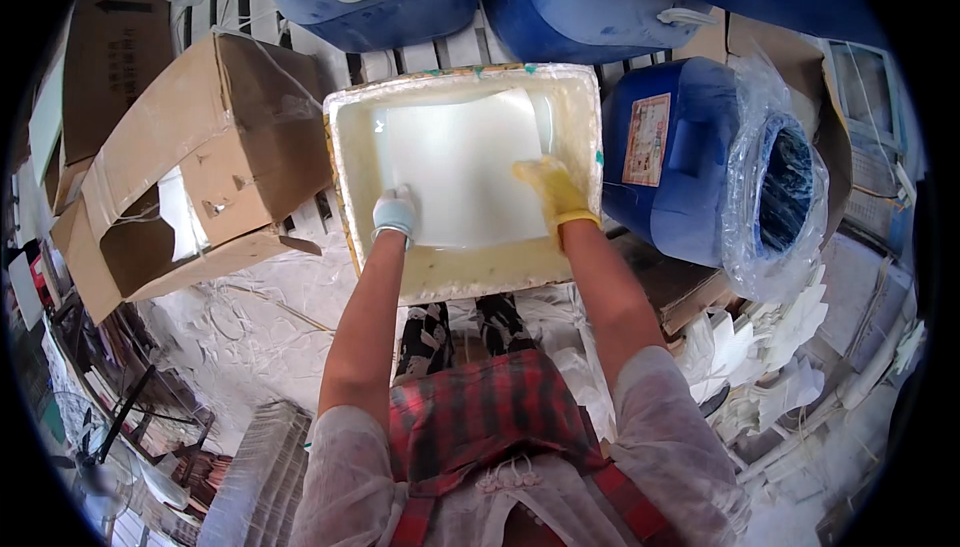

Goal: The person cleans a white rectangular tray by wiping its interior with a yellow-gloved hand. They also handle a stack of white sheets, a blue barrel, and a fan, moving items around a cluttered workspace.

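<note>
A smooth white sheet (465, 162) lies in a foam box (450, 292) that holds milky liquid. The sheet's far corner curls up slightly. My left hand (395, 215), in a pale blue-white glove, grips its left edge, its thumb side showing on top. At the right edge my right hand (555, 195), in a yellow rubber glove, has its fingers together on the sheet. Part of the fingers of each hand is hidden by the glove and the sheet.
Blue plastic drums (380, 2) stand beyond the box, and another blue drum (665, 147) lies at its right beside clear plastic wrap (775, 187). An opened cardboard box (270, 127) is at the left. White scraps (750, 357) are piled at the lower right.
</note>
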